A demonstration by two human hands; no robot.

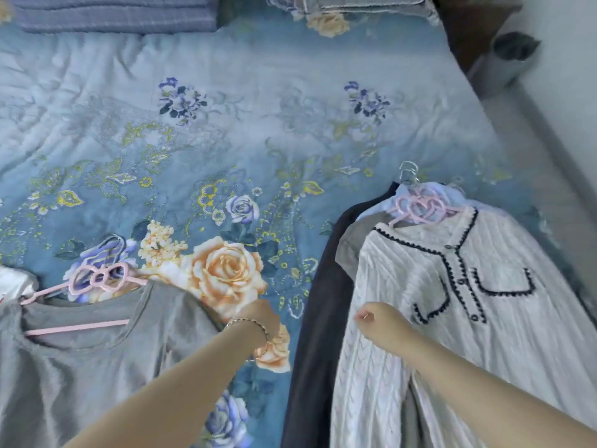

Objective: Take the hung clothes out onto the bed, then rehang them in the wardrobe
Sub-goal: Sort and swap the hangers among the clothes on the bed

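A grey top (97,367) lies on the bed at the lower left, on a pink bow-shaped hanger (97,279). My left hand (258,318), with a bracelet on the wrist, is curled at the top's right shoulder edge, and its fingers are hidden. On the right lies a pile of hung clothes. A white knit cardigan (484,318) with dark trim is on top of it, on a pink hanger (420,208). A grey garment (350,253) and a dark garment (316,318) show beneath it. My right hand (378,324) is closed in a fist on the cardigan's left shoulder.
The blue floral bedcover (242,140) stretches ahead between and beyond the two piles. Folded blue bedding (113,14) and a pillow (355,8) lie at the head. A grey bin (507,59) stands on the floor beside the bed's right edge. A white item (13,282) lies at the far left.
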